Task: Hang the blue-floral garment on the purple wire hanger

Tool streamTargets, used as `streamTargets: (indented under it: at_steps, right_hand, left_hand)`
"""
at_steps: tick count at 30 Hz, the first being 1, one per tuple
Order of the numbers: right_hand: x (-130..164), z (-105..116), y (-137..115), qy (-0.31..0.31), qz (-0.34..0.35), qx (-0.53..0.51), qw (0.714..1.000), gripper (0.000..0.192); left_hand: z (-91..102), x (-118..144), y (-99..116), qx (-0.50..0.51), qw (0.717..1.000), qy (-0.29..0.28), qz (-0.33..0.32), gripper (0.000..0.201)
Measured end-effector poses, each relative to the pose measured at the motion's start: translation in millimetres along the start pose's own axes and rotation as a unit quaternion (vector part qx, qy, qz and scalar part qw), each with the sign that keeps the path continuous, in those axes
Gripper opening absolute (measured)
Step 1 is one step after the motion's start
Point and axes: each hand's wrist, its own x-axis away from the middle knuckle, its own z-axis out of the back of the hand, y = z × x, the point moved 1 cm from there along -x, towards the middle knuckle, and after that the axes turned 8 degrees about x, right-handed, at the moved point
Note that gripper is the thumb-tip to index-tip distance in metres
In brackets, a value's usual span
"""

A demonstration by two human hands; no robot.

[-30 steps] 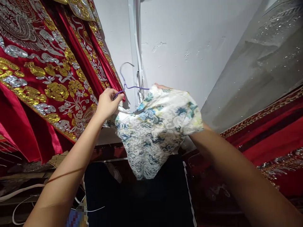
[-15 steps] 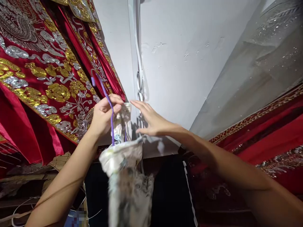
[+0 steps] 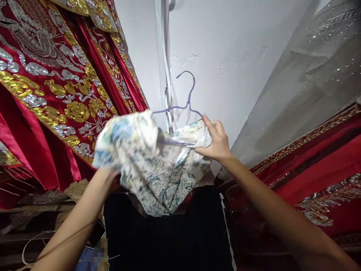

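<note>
A white floral shirt (image 3: 158, 169) with blue and green print hangs on a purple wire hanger (image 3: 188, 101), whose hook points up. My right hand (image 3: 216, 139) is closed on the shirt's right shoulder and the hanger's end, thumb and fingers pinching the cloth. At the shirt's lower left sleeve is my left hand (image 3: 109, 174), smeared by motion. Its fingers are hidden by the cloth, so I cannot tell whether they grip it. The left shoulder of the shirt is slightly blurred and spreads to the left.
Red garments with gold and silver embroidery (image 3: 76, 90) hang at the left. A white wall (image 3: 220, 45) with a vertical strip (image 3: 162, 56) stands ahead. Clear plastic sheeting (image 3: 307, 86) and red beaded cloth (image 3: 324, 169) are at the right. Black cloth (image 3: 169, 241) lies below.
The hanger and shirt have turned from edge-on to face me and spread wide. My right hand has moved right and closed on the shoulder; my left hand has moved down and left.
</note>
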Motion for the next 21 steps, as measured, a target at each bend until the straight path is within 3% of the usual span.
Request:
streamTargets:
  at_steps: [2, 5, 9, 12, 15, 17, 19, 20, 21]
  right_hand:
    - [-9, 11, 10, -0.001, -0.037, 0.015, 0.999, 0.103]
    - [-26, 20, 6, -0.02, -0.036, 0.021, 0.999, 0.094]
    - [-37, 27, -19, -0.059, 0.027, 0.007, 0.998, 0.099]
    - [-20, 31, -38, -0.085, 0.042, -0.025, 0.995, 0.089]
    - [23, 22, -64, -0.055, -0.004, -0.158, 0.986, 0.065]
    - [63, 4, -86, -0.009, -0.091, -0.31, 0.946, 0.052]
    - [104, -23, -108, 0.04, -0.252, -0.412, 0.875, 0.035]
    - [122, -38, -117, 0.04, -0.328, -0.427, 0.842, 0.028]
    - [136, -51, -125, -0.002, -0.386, -0.433, 0.815, 0.031]
  left_hand:
    - [5.3, 24, -27, 0.071, 0.995, -0.007, 0.075, 0.066]
    - [-2.8, 68, -69, 0.191, 0.959, -0.015, 0.209, 0.063]
    - [-19.6, 117, -114, 0.147, 0.961, 0.034, 0.231, 0.065]
    - [-30.2, 149, -134, 0.187, 0.939, 0.102, 0.271, 0.067]
    - [-43.3, 178, -143, 0.258, 0.892, 0.19, 0.318, 0.062]
    - [-53.8, 195, -143, 0.283, 0.862, 0.233, 0.351, 0.061]
    - [-63.2, 208, -141, 0.295, 0.848, 0.242, 0.368, 0.06]
    - [-66.6, 213, -138, 0.301, 0.85, 0.234, 0.364, 0.06]
    - [-68.7, 216, -136, 0.305, 0.855, 0.222, 0.355, 0.062]
